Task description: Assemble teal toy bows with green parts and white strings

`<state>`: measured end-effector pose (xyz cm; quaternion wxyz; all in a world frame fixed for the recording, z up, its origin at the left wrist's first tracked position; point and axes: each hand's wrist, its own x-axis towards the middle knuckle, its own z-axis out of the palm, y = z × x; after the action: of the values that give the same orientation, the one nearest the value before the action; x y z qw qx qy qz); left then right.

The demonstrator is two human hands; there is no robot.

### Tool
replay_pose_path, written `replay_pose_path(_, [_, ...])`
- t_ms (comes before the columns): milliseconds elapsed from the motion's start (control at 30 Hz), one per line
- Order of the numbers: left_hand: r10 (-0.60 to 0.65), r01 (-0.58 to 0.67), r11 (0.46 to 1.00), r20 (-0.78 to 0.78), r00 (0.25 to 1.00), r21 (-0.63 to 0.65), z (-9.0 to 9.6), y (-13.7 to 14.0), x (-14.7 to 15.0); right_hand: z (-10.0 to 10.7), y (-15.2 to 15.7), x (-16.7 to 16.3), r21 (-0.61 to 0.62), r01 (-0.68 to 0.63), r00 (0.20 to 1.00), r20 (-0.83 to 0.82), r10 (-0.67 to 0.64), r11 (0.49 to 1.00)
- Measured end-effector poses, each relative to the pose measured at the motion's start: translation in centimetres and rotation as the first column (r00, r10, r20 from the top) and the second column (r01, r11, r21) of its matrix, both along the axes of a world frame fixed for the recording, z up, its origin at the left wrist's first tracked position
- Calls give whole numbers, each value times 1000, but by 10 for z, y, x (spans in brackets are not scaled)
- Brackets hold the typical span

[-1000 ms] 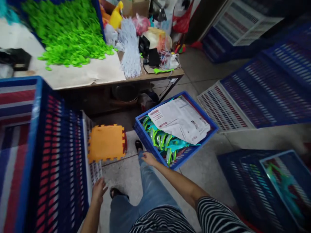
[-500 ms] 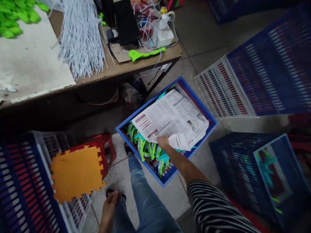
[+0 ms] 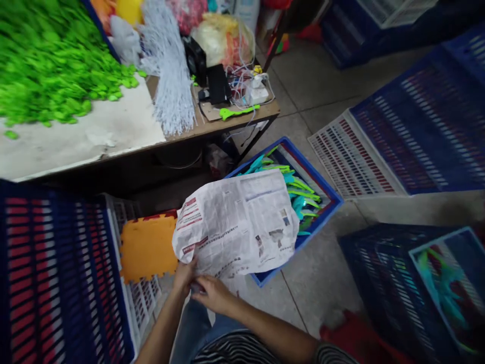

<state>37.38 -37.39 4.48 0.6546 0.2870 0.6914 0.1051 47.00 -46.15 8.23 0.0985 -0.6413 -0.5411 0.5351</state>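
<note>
A creased newspaper sheet (image 3: 242, 217) is raised in front of me, spread over the near part of a blue plastic crate (image 3: 333, 199). My left hand (image 3: 185, 275) is closed on the sheet's near left edge. Close beside it, my right hand (image 3: 214, 293) pinches the same near edge, its fingertips partly hidden. Past the paper's right side, bright green and turquoise plastic pieces (image 3: 303, 192) show inside the crate, which stands on the floor.
On the worktable (image 3: 125, 146) lie a heap of green pieces (image 3: 56, 65), a bundle of white strings (image 3: 172, 86) and a power strip (image 3: 257, 93). An orange foam mat (image 3: 147, 247) is at left. Blue crates (image 3: 428, 116) stand at right, more at left.
My right hand has pulled the newspaper off the crate toward me and left, uncovering pieces. My left hand has come up to hold the sheet. The view has shifted, showing more table.
</note>
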Motion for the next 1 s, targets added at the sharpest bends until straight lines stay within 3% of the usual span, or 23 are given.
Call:
replay_pose_path(100, [151, -151, 988, 48, 987, 11, 22, 5, -47, -4, -15, 7, 25, 53, 993, -105, -50, 998])
replay_pose_path(200, [213, -217, 969, 49, 976, 116, 52, 15, -82, -11, -13, 21, 154, 121, 991, 35, -128, 981])
replay_pose_path(267, [190, -200, 957, 67, 980, 209, 74, 20, -100, -8, 3, 29, 343, 175, 949, 190, -250, 923])
replay_pose_path(333, [118, -136, 945, 80, 990, 296, 95, 22, -118, 3, 30, 41, 529, 132, 891, 307, -335, 838])
replay_pose_path(400, [41, -58, 935, 54, 998, 351, 115, 21, -134, 24, 68, 56, 653, 7, 866, 375, -332, 757])
replay_pose_path(500, [-31, 23, 929, 15, 999, 369, 146, 16, -153, 64, 140, 83, 738, -164, 882, 406, -237, 654])
replay_pose_path(533, [-45, 34, 926, 22, 999, 376, 156, 14, -157, 78, 165, 90, 741, -192, 897, 399, -192, 643])
replay_pose_path(567, [-54, 36, 920, 36, 998, 390, 166, 12, -161, 90, 188, 94, 725, -219, 919, 378, -111, 653])
replay_pose_path(633, [-60, 25, 914, 73, 996, 406, 185, 10, -167, 108, 227, 95, 608, -297, 948, 278, 153, 737])
replay_pose_path(700, [-37, -5, 926, 103, 994, 377, 201, 10, -177, 117, 250, 89, 408, -392, 918, 112, 381, 825])
replay_pose_path(733, [-1, -35, 925, 94, 996, 379, 206, 10, -184, 120, 256, 86, 309, -414, 905, 35, 425, 856])
replay_pose_path(767, [59, -76, 908, 54, 997, 413, 210, 10, -195, 121, 259, 84, 228, -403, 908, -19, 418, 886])
replay_pose_path(833, [255, -131, 816, -148, 955, 563, 210, 5, -223, 123, 261, 84, 126, -307, 947, -62, 316, 943])
replay_pose_path(900, [451, -53, 729, -421, 787, 683, 202, -5, -255, 127, 261, 89, 47, -205, 975, -72, 208, 978])
replay_pose_path(967, [475, 69, 757, -619, 626, 650, 188, -17, -283, 133, 260, 94, -51, -144, 988, -70, 140, 988])
replay_pose_path(1000, [427, 111, 792, -674, 603, 600, 180, -23, -293, 136, 259, 95, -107, -129, 990, -76, 121, 986])
